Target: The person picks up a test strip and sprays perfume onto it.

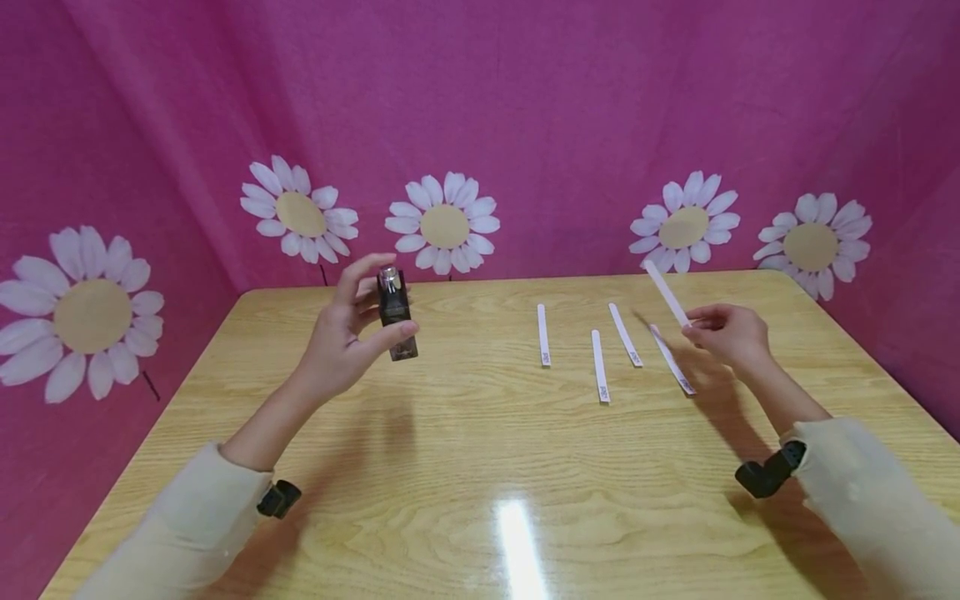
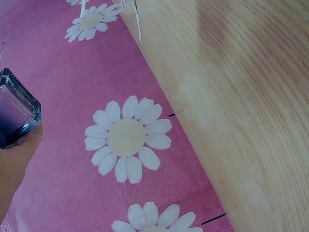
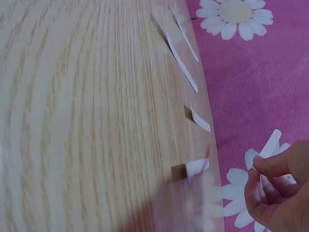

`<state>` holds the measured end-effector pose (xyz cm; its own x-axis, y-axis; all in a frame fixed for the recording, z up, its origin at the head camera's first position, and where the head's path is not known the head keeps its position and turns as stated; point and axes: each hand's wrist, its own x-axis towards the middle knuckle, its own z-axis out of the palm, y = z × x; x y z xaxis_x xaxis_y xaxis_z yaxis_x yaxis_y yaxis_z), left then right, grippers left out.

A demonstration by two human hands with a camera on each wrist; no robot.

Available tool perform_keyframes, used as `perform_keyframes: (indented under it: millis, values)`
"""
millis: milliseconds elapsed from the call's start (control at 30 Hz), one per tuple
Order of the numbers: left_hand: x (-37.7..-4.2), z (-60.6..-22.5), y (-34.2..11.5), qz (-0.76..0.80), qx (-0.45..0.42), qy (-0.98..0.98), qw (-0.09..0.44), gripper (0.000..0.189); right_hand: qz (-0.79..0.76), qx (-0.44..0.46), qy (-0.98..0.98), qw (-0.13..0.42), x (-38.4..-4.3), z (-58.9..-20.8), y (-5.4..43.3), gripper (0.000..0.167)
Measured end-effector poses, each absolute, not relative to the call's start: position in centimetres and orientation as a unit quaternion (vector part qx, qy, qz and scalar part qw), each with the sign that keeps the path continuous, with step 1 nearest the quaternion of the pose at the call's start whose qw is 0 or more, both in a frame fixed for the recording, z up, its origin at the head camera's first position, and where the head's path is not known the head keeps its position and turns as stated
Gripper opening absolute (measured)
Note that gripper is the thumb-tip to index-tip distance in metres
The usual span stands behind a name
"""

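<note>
My left hand (image 1: 335, 343) holds a dark glass perfume bottle (image 1: 393, 307) upright above the table, thumb low on its front and index finger up by the silver spray top (image 1: 388, 275). In the left wrist view the thick glass base of the bottle (image 2: 20, 108) shows at the left edge. Over on the right, my right hand (image 1: 731, 335) pinches one end of a white paper test strip (image 1: 666, 292) between thumb and fingers. The strip slants up and leftward. Beneath and left of that hand, several more strips (image 1: 598, 367) lie on the table, small dark print at their near ends.
The wooden table (image 1: 465, 467) reaches back to a pink cloth (image 1: 525, 125) printed with white daisies, which also runs along both sides. Black cameras (image 1: 279, 498) sit at both wrists. A bright light reflection lies on the near tabletop.
</note>
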<state>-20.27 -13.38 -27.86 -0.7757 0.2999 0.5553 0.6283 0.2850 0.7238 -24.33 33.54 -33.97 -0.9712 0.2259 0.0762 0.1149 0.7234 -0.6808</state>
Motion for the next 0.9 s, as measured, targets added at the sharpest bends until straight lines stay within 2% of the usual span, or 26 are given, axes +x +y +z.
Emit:
perform_keyframes:
  millis: [400, 900]
  values:
    - [-20.3, -28.3, -13.0, -0.495, -0.283, -0.813, 0.119, 0.07, 0.382, -0.061, -0.919, 0.078, -23.9, -33.3, 31.5, 0.033]
    - [-20.9, -29.1, -12.7, -0.483, -0.293, -0.818, 0.113, 0.068, 0.426, -0.039, -0.903, 0.028, -23.2, -31.8, 27.8, 0.035]
